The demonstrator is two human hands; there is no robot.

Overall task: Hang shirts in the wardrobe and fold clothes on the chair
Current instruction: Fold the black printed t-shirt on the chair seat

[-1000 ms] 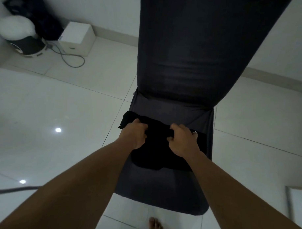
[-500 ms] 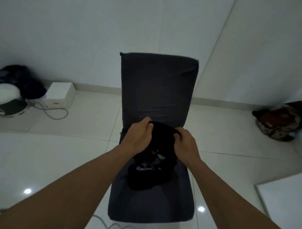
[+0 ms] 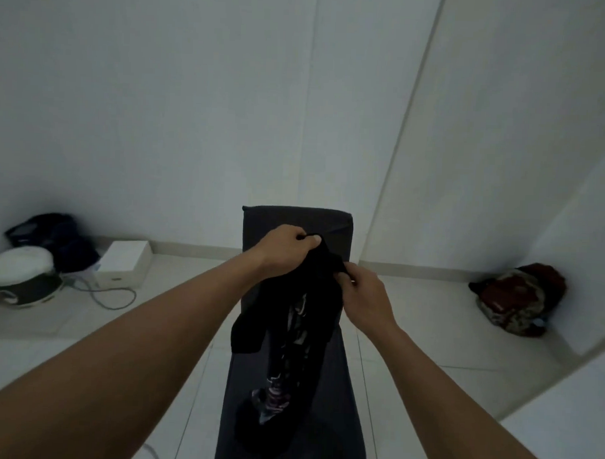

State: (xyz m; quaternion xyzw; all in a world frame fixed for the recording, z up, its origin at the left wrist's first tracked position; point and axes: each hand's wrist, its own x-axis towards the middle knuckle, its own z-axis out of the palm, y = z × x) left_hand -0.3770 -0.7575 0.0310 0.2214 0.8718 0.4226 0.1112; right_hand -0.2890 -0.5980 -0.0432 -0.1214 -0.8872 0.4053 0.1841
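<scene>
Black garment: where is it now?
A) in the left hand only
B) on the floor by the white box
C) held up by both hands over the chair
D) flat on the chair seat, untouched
C: the left hand and the right hand both grip the top of the black garment, which hangs down over the chair.

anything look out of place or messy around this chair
Yes: a crumpled reddish cloth bundle lies on the floor in the right corner, and a loose cable trails over it at left. The black shirt hangs bunched over the chair, unfolded.
</scene>
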